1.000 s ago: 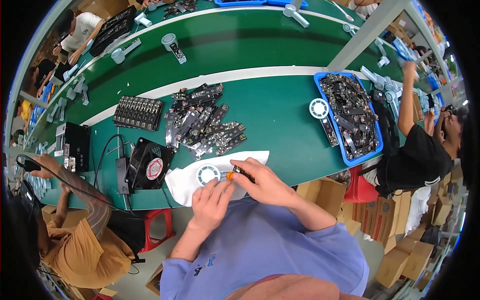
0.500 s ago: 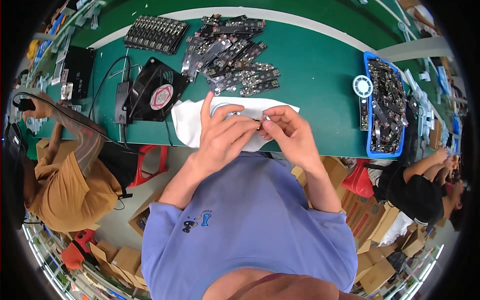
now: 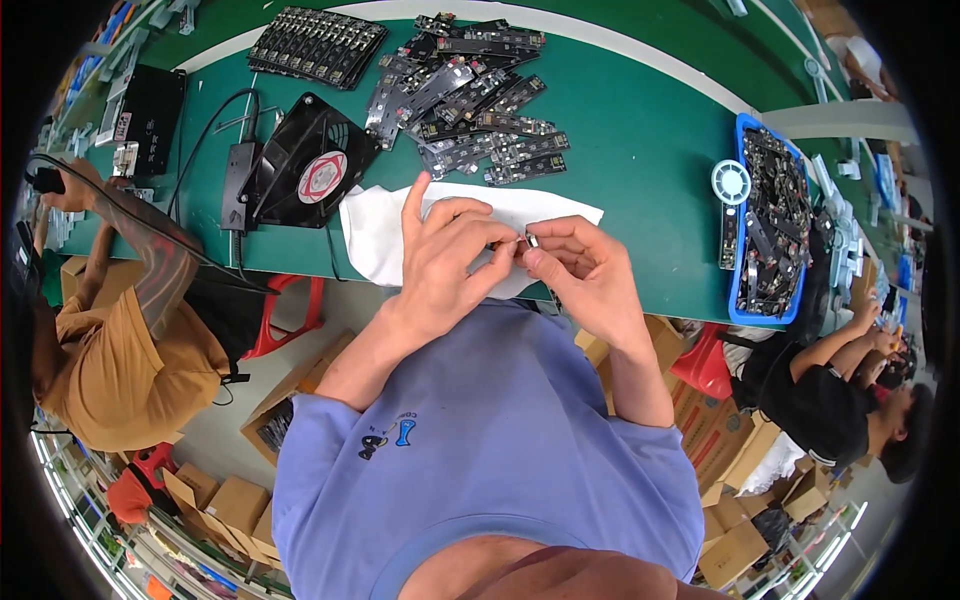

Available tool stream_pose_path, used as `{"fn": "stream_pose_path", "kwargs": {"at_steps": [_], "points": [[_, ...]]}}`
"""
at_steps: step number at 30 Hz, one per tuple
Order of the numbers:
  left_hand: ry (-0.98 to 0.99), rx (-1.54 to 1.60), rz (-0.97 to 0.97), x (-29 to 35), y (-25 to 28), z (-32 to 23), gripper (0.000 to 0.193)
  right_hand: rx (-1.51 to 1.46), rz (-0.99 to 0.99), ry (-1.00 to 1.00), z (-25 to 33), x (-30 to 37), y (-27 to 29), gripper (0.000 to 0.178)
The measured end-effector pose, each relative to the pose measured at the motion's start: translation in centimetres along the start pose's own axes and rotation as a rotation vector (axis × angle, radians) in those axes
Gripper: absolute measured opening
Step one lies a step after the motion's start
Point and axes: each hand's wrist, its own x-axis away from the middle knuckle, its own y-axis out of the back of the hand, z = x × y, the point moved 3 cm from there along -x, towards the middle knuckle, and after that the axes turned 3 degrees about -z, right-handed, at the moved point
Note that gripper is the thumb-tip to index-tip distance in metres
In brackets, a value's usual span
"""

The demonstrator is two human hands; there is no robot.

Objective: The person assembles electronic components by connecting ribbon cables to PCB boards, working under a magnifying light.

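My right hand (image 3: pixel 590 280) is closed on a narrow dark circuit board (image 3: pixel 531 240); a bright metal part shows at its upper end, and most of it is hidden behind the fingers. My left hand (image 3: pixel 440 262) meets it there, thumb and fingertips pinched close to that end, index finger raised. Whatever lies in the left pinch is too small to make out. Both hands are above a white cloth (image 3: pixel 372 235) at the table's near edge. Beyond the cloth lies a loose pile of similar black circuit boards (image 3: pixel 460 95).
A black fan (image 3: pixel 300 165) stands left of the cloth, beside a black power adapter (image 3: pixel 238 185) with cables. Boards lie in neat rows (image 3: pixel 315 48) at the back. At right, a blue tray (image 3: pixel 741 280) full of boards adjoins a pale round piece (image 3: pixel 731 182). Co-workers sit either side.
The view has shifted slightly. My fingertips have drawn a little apart, and the metal end of the circuit board shows more clearly in my right hand.
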Motion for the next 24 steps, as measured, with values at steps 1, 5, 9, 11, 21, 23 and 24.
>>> {"fn": "stream_pose_path", "kwargs": {"at_steps": [1, 5, 9, 11, 21, 23, 24], "points": [[0.001, 0.001, -0.001, 0.0, 0.0, 0.0, 0.009, 0.002, 0.0, 0.0, 0.1, 0.1, 0.0, 0.027], [-0.009, 0.005, -0.002, 0.0, 0.0, 0.0, 0.011, 0.033, -0.01, 0.01, 0.1, 0.3, 0.1, 0.028], [-0.044, -0.007, -0.012, 0.2, 0.0, -0.1, 0.014, 0.038, -0.012, 0.012, 0.0, 0.3, 0.1, 0.027], [-0.048, -0.009, -0.015, 0.3, -0.1, 0.0, 0.015, 0.029, -0.007, 0.011, -0.2, 0.3, 0.1, 0.027], [-0.087, 0.002, 0.017, 0.0, -0.1, -0.6, 0.016, 0.115, -0.033, 0.15, 0.0, 0.5, 0.1, 0.024], [-0.094, 0.013, 0.029, -0.1, 0.2, -0.7, 0.016, 0.155, -0.031, 0.167, 0.2, 0.7, 0.0, 0.024], [-0.084, 0.002, 0.038, -0.1, 0.4, -0.7, 0.017, 0.189, -0.004, 0.176, 0.5, 0.6, -0.1, 0.024]]}}
